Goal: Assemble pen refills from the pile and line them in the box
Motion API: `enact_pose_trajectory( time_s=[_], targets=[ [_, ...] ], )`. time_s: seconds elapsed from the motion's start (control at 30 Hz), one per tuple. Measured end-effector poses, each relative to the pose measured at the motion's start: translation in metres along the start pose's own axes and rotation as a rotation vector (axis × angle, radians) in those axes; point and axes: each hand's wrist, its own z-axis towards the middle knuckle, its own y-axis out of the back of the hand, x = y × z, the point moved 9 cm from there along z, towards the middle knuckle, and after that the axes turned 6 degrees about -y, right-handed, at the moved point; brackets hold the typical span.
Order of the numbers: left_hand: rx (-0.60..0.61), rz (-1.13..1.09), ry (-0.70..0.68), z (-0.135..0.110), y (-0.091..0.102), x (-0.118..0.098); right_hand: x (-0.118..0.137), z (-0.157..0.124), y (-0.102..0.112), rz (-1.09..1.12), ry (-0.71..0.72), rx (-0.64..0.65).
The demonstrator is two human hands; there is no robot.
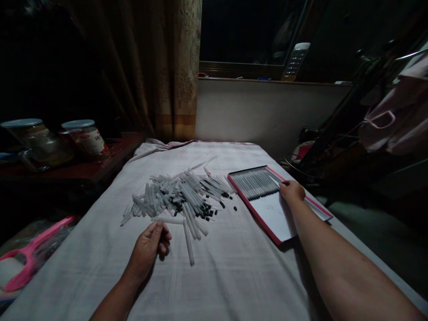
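A loose heap of clear pen barrels (pixel 190 191), some with black ends, lies on the cloth-covered surface. My left hand (pixel 152 238) is at its near edge, fingers curled and thumb beside a barrel lying crosswise (pixel 172 220); whether it grips anything is hidden. To the right, a shallow red-edged box (pixel 256 218) holds a neat row of black-tipped pens (pixel 256 183) in its far half, above bare white lining. My right hand (pixel 292 191) is over the box's right side, pinching a slim pale pen (pixel 274 181) near the row's end.
Several small black caps (pixel 222 204) are scattered between heap and box. A dark red side table (pixel 113 160) at left bears a lidded jar (pixel 85 138) and a glass mug (pixel 43 149). Pink-handled scissors (pixel 30 254) lie at lower left. A curtain (pixel 177 67) hangs behind.
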Motion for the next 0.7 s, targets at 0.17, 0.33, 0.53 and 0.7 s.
enact_pose_trajectory(
  time_s=[0.17, 0.33, 0.53, 0.7],
  targets=[
    [0.021, 0.028, 0.012, -0.001, -0.002, 0.0, 0.002, 0.005, -0.013, -0.106, -0.054, 0.054],
    [0.02, 0.054, 0.029, -0.001, -0.003, 0.001, -0.003, 0.003, -0.015, -0.165, -0.077, 0.064],
    [0.023, 0.062, 0.042, -0.002, -0.004, -0.003, -0.002, 0.0, -0.013, -0.198, -0.06, 0.063],
    [0.038, 0.058, 0.021, -0.002, -0.005, -0.002, 0.008, -0.008, -0.003, -0.239, -0.034, 0.072]
  ],
)
